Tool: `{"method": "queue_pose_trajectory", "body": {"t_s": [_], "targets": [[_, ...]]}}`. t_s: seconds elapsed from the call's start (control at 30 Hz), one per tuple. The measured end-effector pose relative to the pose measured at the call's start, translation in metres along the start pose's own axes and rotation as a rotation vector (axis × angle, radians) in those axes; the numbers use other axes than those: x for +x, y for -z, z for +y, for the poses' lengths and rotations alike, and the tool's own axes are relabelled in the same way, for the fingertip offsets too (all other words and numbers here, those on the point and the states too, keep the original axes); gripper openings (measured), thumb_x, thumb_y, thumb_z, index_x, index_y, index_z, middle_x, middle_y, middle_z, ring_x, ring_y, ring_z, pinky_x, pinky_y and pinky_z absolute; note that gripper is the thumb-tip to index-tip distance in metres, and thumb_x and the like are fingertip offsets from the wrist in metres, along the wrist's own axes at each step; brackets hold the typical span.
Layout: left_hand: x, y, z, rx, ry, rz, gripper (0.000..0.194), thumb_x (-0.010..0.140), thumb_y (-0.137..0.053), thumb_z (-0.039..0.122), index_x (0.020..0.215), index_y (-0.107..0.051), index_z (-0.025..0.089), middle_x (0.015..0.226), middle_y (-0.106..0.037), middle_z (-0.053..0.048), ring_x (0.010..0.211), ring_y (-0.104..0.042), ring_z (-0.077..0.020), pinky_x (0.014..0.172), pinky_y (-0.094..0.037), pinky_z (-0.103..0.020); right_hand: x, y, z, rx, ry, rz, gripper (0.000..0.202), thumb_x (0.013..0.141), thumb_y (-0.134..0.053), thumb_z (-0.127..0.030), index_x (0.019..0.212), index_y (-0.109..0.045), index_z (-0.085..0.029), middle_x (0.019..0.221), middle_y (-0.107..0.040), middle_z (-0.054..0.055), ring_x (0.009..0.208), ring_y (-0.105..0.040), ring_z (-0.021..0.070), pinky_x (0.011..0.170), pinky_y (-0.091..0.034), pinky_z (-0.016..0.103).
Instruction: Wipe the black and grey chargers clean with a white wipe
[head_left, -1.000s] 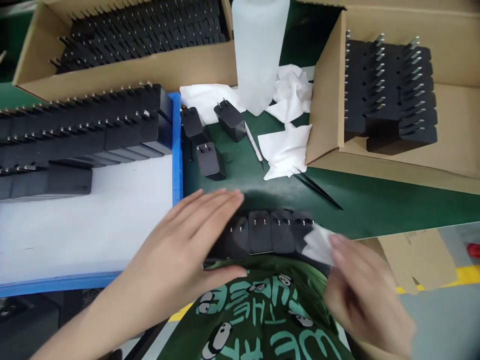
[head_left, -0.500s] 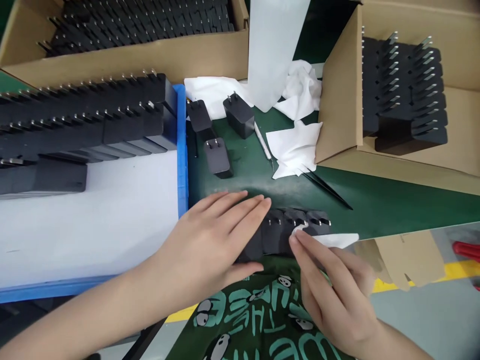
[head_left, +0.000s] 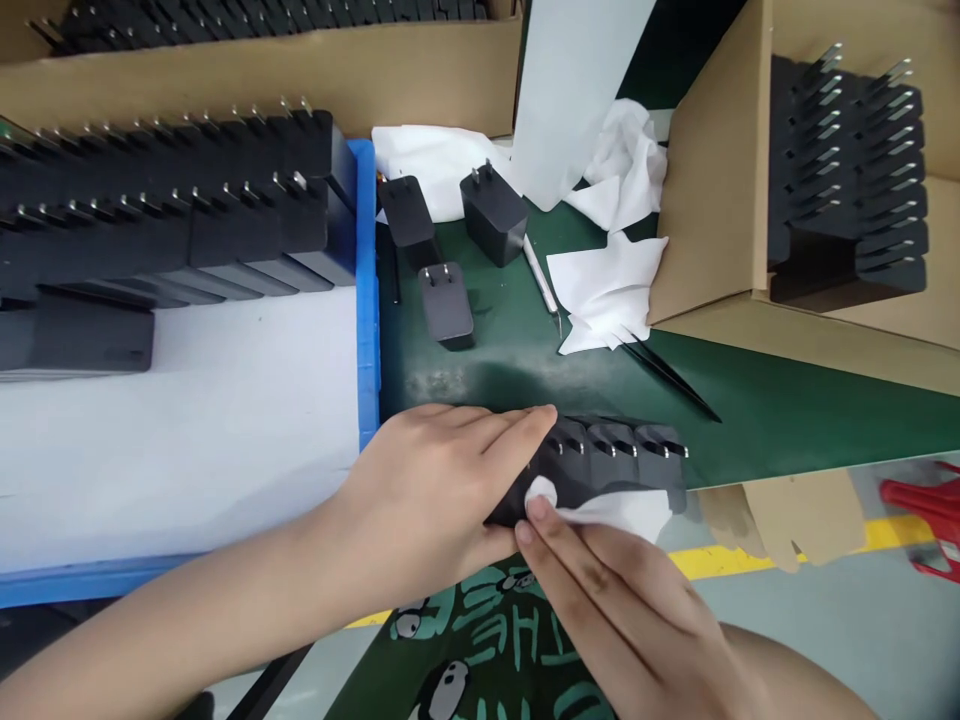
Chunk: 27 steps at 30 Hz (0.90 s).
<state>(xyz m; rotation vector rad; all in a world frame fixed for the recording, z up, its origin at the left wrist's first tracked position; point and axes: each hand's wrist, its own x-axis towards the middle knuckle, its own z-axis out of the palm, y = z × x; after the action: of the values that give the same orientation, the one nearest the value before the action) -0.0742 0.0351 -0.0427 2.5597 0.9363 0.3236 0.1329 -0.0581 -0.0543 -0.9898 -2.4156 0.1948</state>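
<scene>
Black plug adapters [head_left: 600, 468] stand in a row at the fingertips. A blue-edged tray [head_left: 367, 300] lies left of the left hand [head_left: 431, 480], whose close-set fingers and parted thumb grasp the row's left end. The right hand [head_left: 637, 610] has its fingers nearly closed, holding white tissue [head_left: 630, 512] against the row; black tweezers [head_left: 671, 377] lie beyond them.
</scene>
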Motion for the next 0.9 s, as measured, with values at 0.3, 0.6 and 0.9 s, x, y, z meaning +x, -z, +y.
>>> {"method": "queue_pose_trajectory", "body": {"t_s": [0.3, 0.6, 0.9], "targets": [[-0.003, 0.0, -0.001, 0.005, 0.002, 0.003, 0.067, 0.073, -0.082, 0.029, 0.131, -0.056, 0.008, 0.117, -0.075, -0.007, 0.096, -0.075, -0.0248, 0.071, -0.062, -0.039, 0.007, 0.004, 0.011, 0.061, 0.025, -0.04, 0.039, 0.093, -0.045, -0.007, 0.126, -0.061, 0.005, 0.13, -0.066, 0.022, 0.124, -0.062, 0.0297, 0.094, -0.062, 0.037], [-0.003, -0.004, -0.003, 0.008, -0.01, 0.01, 0.059, 0.085, -0.073, 0.037, 0.135, -0.052, 0.014, 0.12, -0.074, -0.007, 0.1, -0.074, -0.0247, 0.079, -0.062, -0.039, 0.008, 0.017, 0.016, -0.114, -0.132, 0.024, 0.034, 0.089, -0.05, 0.004, 0.119, -0.065, 0.0, 0.12, -0.071, 0.021, 0.118, -0.066, 0.0289, 0.08, -0.064, 0.04], [-0.001, 0.007, -0.001, 0.146, -0.054, -0.051, 0.069, 0.083, -0.074, 0.046, 0.138, -0.051, 0.01, 0.126, -0.071, -0.012, 0.106, -0.071, -0.0331, 0.083, -0.06, -0.049, -0.022, 0.049, 0.021, 0.229, -0.287, -0.11, 0.038, 0.098, -0.044, -0.006, 0.129, -0.064, -0.014, 0.117, -0.074, 0.007, 0.097, -0.068, 0.0159, 0.08, -0.061, 0.023]]}}
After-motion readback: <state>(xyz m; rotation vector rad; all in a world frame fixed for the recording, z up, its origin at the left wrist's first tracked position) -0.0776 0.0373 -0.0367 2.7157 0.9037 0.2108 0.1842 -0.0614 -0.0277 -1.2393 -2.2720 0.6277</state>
